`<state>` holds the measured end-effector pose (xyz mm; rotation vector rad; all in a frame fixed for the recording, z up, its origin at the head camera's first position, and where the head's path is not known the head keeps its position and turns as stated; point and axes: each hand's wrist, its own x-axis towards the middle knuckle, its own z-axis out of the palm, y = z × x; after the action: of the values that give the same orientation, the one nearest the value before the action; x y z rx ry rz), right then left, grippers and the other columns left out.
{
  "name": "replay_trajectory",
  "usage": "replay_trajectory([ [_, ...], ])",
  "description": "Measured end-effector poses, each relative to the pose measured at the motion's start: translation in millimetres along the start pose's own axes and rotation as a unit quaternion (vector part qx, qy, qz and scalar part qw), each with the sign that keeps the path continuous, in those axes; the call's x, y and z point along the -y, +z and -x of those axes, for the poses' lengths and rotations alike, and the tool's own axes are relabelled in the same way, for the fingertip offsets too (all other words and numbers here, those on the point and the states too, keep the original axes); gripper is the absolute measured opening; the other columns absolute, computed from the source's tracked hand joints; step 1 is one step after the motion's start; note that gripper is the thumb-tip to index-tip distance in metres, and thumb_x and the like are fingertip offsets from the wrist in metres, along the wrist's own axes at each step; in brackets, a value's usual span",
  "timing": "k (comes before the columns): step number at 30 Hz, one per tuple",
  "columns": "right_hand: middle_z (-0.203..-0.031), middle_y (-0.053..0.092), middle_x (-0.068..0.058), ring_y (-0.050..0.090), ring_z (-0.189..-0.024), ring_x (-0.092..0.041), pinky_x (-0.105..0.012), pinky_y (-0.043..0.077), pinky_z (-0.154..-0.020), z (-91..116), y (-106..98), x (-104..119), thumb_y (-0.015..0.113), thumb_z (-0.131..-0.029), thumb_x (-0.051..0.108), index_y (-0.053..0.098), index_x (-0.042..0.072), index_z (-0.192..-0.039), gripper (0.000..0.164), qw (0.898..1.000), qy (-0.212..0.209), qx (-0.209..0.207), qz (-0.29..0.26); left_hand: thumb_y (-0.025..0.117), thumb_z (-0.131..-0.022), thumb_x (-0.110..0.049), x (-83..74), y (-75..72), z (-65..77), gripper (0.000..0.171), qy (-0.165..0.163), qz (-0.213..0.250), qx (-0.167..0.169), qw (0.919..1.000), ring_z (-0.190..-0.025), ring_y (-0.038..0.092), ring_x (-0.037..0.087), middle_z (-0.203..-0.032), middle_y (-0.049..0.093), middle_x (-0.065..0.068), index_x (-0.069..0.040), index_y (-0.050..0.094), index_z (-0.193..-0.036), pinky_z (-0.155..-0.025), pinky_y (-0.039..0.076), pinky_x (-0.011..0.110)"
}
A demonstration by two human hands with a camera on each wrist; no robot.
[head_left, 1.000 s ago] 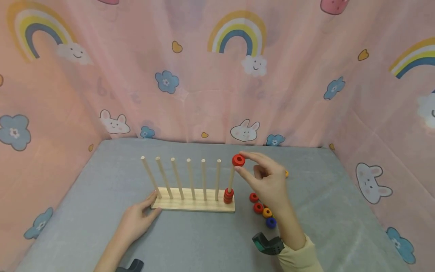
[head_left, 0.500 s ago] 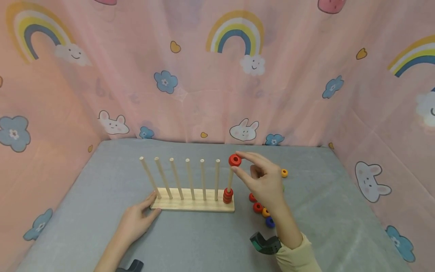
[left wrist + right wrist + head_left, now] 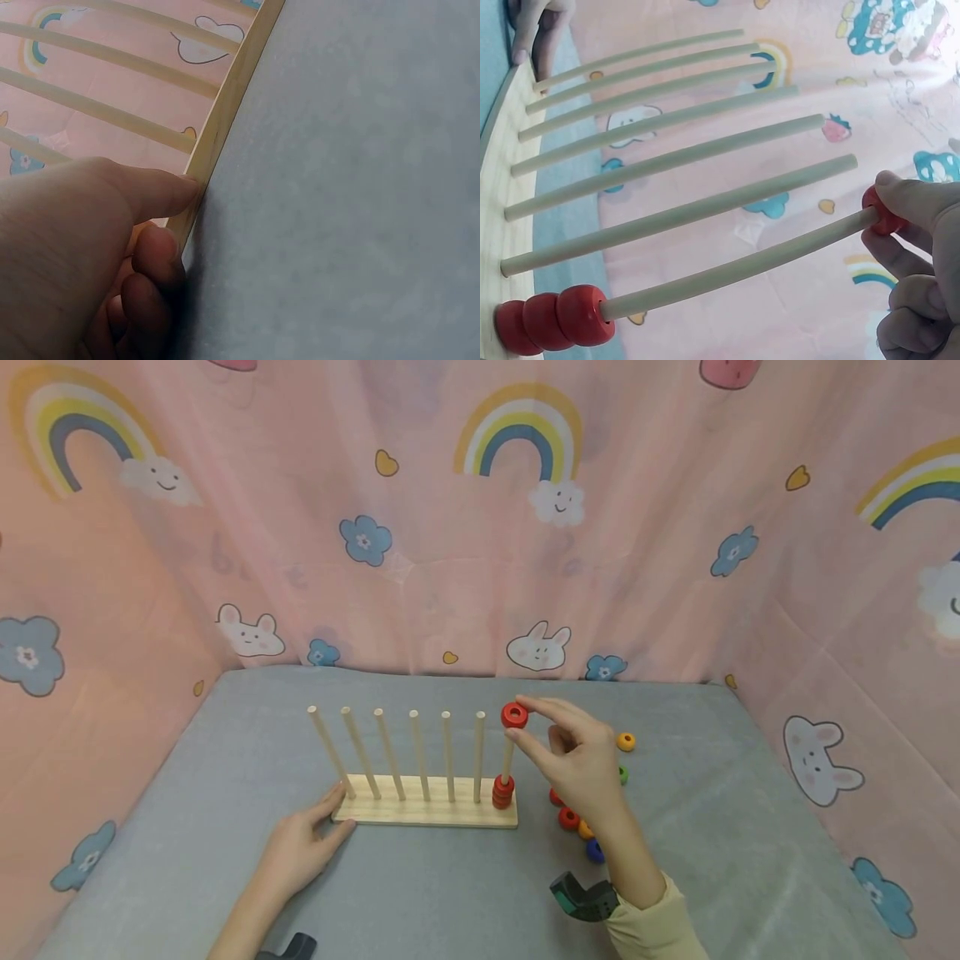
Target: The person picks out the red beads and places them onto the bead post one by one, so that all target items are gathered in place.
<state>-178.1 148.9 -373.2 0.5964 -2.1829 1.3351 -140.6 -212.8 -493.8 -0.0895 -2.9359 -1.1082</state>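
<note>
A wooden peg board (image 3: 424, 811) with a row of several upright pegs stands on the cloth. My left hand (image 3: 303, 845) grips its left end, thumb along the front edge and fingers round the end, as the left wrist view also shows. Between thumb and index finger my right hand (image 3: 581, 756) pinches a red bead (image 3: 514, 715) at the top of the rightmost peg (image 3: 739, 270). In the right wrist view the peg tip meets the bead's hole. Three red beads (image 3: 555, 319) are stacked at the foot of that same peg.
Right of the board lie loose beads: a red bead (image 3: 568, 818), a blue bead (image 3: 596, 851), a yellow bead (image 3: 626, 742) and a green bead (image 3: 623, 775), some partly hidden by the right arm. A pink patterned curtain (image 3: 450, 568) surrounds the grey cloth (image 3: 420, 893).
My right hand has shifted slightly left with the red bead, bringing it over the tip of the rightmost peg. The left hand stays on the board's end.
</note>
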Motion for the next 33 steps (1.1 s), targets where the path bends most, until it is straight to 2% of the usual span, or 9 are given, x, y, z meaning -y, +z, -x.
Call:
replay_trajectory([
  [1,-0.109,0.077,-0.004,0.031,-0.047,-0.008,-0.022,0.025,-0.042,0.0,-0.1,0.1,0.089,-0.087,0.007,0.080,0.011,-0.123,0.037,1.000,0.002,0.002,0.002,0.078,-0.098,-0.024,0.1,0.1,0.3,0.062,0.003,-0.004,-0.003,1.0000,-0.094,0.075,0.035,-0.155,0.053,0.015,0.001,0.056,-0.150,-0.061,0.052,0.034],
  [3,-0.109,0.078,-0.004,0.031,-0.047,-0.008,-0.023,0.025,-0.042,-0.2,-0.6,0.7,0.089,-0.087,0.009,0.080,0.011,-0.123,0.037,1.000,0.006,0.006,0.008,0.078,-0.099,-0.025,0.5,0.4,0.7,0.061,0.005,-0.008,-0.004,0.9999,-0.106,0.074,0.039,-0.155,0.054,0.015,0.001,0.056,-0.150,-0.064,0.053,0.036],
  [8,-0.107,0.077,-0.004,0.032,-0.047,-0.008,-0.023,0.025,-0.043,0.0,-1.2,1.9,0.089,-0.087,0.011,0.080,0.010,-0.123,0.037,0.999,0.014,0.012,0.027,0.078,-0.099,-0.024,0.3,0.2,0.7,0.061,-0.001,-0.005,-0.001,1.0000,-0.102,0.074,0.038,-0.156,0.052,0.015,0.000,0.056,-0.150,-0.064,0.052,0.037],
  [11,-0.106,0.077,-0.004,0.031,-0.047,-0.008,-0.023,0.025,-0.043,0.0,-1.2,1.8,0.090,-0.086,0.011,0.080,0.009,-0.123,0.037,0.999,0.015,0.013,0.034,0.077,-0.099,-0.025,-0.1,0.3,0.6,0.061,0.001,-0.010,0.000,0.9999,-0.123,0.068,0.043,-0.156,0.052,0.015,0.001,0.055,-0.150,-0.085,0.061,0.049],
  [13,-0.105,0.077,-0.003,0.031,-0.047,-0.008,-0.023,0.024,-0.043,-0.4,-1.2,1.3,0.090,-0.086,0.012,0.080,0.010,-0.123,0.037,0.999,0.014,0.014,0.035,0.077,-0.100,-0.025,-0.3,0.5,0.4,0.061,0.001,-0.012,0.001,0.9999,-0.133,0.061,0.044,-0.156,0.052,0.015,0.001,0.055,-0.151,-0.099,0.057,0.058],
  [15,-0.105,0.077,-0.003,0.030,-0.047,-0.007,-0.023,0.024,-0.043,-0.5,-1.3,1.4,0.089,-0.087,0.012,0.081,0.010,-0.122,0.036,0.999,0.012,0.015,0.031,0.077,-0.100,-0.025,-0.2,0.7,0.3,0.061,0.004,-0.014,-0.001,0.9999,-0.140,0.054,0.044,-0.156,0.052,0.015,0.001,0.055,-0.151,-0.107,0.050,0.062],
  [23,-0.102,0.076,-0.002,0.029,-0.047,-0.006,-0.023,0.023,-0.043,-0.6,-1.4,2.0,0.089,-0.087,0.011,0.081,0.011,-0.123,0.037,0.999,0.016,0.022,0.030,0.078,-0.099,-0.023,-0.9,1.1,0.8,0.061,0.006,-0.012,-0.006,0.9999,-0.141,0.053,0.043,-0.155,0.052,0.016,0.002,0.055,-0.150,-0.112,0.047,0.062],
  [33,-0.101,0.075,-0.002,0.028,-0.047,-0.007,-0.023,0.023,-0.043,-0.6,-2.1,2.7,0.090,-0.086,0.011,0.081,0.012,-0.123,0.037,0.999,0.022,0.025,0.034,0.077,-0.099,-0.024,-1.4,0.8,0.5,0.061,0.004,-0.013,-0.005,0.9999,-0.140,0.053,0.043,-0.155,0.052,0.015,0.002,0.055,-0.150,-0.110,0.048,0.061],
])
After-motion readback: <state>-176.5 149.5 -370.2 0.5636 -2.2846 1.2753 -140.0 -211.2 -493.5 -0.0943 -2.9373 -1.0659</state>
